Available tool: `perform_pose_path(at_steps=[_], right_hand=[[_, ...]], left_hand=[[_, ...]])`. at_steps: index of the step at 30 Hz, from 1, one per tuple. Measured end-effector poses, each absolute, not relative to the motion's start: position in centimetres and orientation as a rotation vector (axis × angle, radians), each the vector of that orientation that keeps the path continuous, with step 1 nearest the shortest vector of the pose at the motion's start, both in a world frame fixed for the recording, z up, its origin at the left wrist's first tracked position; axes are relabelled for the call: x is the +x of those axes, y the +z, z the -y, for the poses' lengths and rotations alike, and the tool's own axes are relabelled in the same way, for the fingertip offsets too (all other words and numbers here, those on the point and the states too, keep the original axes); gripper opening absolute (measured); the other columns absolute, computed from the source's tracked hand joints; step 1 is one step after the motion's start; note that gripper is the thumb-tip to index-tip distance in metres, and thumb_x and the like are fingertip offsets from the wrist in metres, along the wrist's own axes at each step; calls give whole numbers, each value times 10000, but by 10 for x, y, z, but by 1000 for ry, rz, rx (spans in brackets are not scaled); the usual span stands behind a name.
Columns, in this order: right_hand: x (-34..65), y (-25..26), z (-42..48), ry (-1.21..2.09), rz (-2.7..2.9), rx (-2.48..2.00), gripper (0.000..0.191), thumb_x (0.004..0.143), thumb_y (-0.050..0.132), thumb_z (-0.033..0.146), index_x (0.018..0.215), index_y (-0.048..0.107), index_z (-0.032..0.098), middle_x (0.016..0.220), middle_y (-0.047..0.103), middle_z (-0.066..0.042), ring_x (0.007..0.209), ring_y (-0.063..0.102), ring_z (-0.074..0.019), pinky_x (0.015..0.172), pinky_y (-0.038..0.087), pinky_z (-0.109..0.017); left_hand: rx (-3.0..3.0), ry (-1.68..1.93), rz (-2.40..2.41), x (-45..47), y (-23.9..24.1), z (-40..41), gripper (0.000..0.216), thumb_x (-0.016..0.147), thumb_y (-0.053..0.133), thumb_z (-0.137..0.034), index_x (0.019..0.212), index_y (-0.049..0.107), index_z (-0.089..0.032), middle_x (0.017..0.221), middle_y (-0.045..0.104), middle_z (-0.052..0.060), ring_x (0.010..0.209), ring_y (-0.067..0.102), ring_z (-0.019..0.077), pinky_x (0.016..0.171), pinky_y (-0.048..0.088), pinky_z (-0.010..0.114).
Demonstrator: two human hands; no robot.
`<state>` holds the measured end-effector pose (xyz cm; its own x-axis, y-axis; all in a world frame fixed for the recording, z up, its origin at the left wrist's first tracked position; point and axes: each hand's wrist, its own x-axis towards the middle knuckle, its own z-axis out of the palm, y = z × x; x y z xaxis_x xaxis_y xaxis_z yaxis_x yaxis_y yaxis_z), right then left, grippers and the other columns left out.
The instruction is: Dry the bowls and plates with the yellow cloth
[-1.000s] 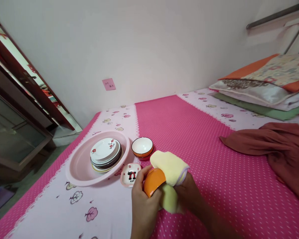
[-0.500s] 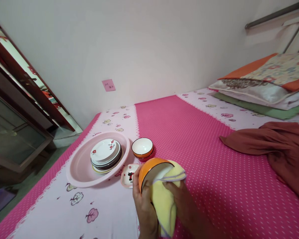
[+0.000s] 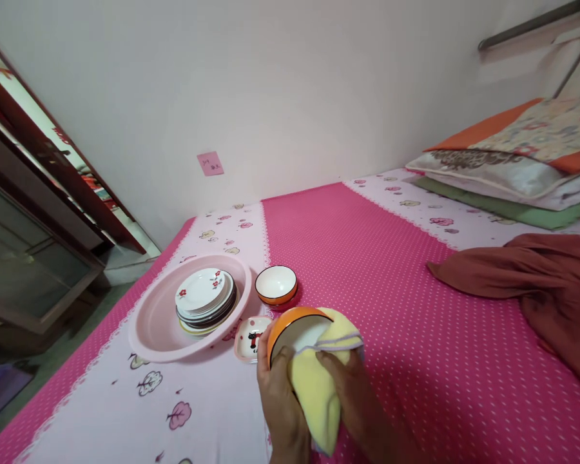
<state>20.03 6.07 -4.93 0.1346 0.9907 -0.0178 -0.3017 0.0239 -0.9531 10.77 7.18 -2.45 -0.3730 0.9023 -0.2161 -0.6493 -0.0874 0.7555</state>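
Observation:
An orange bowl (image 3: 290,322) with a white inside and dark rim is tilted on its side, gripped at its left by my left hand (image 3: 281,393). My right hand (image 3: 350,386) pinches a yellow cloth (image 3: 316,393) with a pale purple edge, which covers the bowl's right side and part of its inside. Some of my right fingers are hidden behind the cloth. Just beyond stands a second orange bowl (image 3: 276,283), upright on the bed. A small dish (image 3: 251,339) with a black cat picture lies left of my left hand, partly covered by it.
A pink basin (image 3: 149,322) at the left holds a stack of plates (image 3: 203,290). The pink bedspread (image 3: 319,238) runs up to the wall. Brown-red fabric (image 3: 536,277) lies at the right, below a pile of pillows (image 3: 507,167). A pink note (image 3: 210,164) is on the wall.
The cloth has shifted slightly around the bowl's right side, and its hanging end has moved a little. Both hands keep their hold, almost in place.

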Motion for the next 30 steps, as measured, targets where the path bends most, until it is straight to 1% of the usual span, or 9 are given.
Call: perform_pose_path(at_steps=[3,7,10,13,15,18,21,26,30], right_hand=[[205,-52,-67,1273,837,-1100,386,824,752,441,1152,724,240,1124,790,-106,1077,756,-350,927,637,-440],[225,-48,-92,1318,891,-1152,400,786,742,391,1144,684,222,1168,786,-116,1097,751,-353,935,622,-464],[232,-47,-100,1240,1026,-1209,378,762,770,381,1103,699,233,1197,779,-105,1153,724,-353,992,589,-479],[225,-48,-90,1301,1022,-1196,384,802,739,398,1149,709,235,1131,790,-97,1059,754,-338,932,618,-463],[217,-50,-77,1313,966,-1173,407,828,709,417,1198,712,248,1138,789,-97,1059,758,-338,896,637,-444],[207,-56,-61,1233,928,-1177,429,788,753,400,1205,728,307,1184,784,-73,1178,720,-351,953,626,-416],[208,-57,-62,1218,913,-1200,406,783,751,380,1182,724,307,1164,787,-68,1165,723,-357,960,624,-416],[227,-43,-89,1236,949,-1246,377,780,698,359,1132,685,223,1164,774,-104,1100,740,-343,955,612,-456],[232,-37,-93,1218,1019,-1243,363,737,742,351,1074,695,226,1097,788,-85,1094,738,-334,965,599,-461]], left_hand=[[315,1644,-957,109,-28,-77,781,784,765,-276,1514,487,-277,1110,788,84,873,769,268,819,612,418],[723,1476,-995,80,-28,-87,538,774,830,-328,1267,666,-190,1182,772,117,1030,745,279,922,570,385],[909,1411,-1076,61,-28,-90,430,788,798,-300,1196,718,-189,1206,769,113,1125,718,298,972,543,378],[828,1542,-1100,64,-27,-86,418,748,779,-248,1161,724,-207,1152,784,81,1092,732,285,935,556,347],[638,1652,-1063,78,-25,-81,481,742,750,-239,1220,688,-232,1114,791,64,1000,758,268,862,581,340],[330,1705,-1049,102,-26,-73,663,771,692,-250,1420,565,-284,1100,795,63,861,775,263,766,604,369],[278,1660,-1076,110,-28,-72,689,821,688,-305,1486,510,-277,1149,785,91,859,775,279,765,614,406],[634,1539,-1016,82,-26,-86,553,756,805,-302,1282,667,-199,1229,769,119,1129,728,302,955,565,388],[724,1520,-1091,71,-23,-90,481,714,802,-281,1182,733,-191,1184,789,112,1106,734,307,934,570,377]])
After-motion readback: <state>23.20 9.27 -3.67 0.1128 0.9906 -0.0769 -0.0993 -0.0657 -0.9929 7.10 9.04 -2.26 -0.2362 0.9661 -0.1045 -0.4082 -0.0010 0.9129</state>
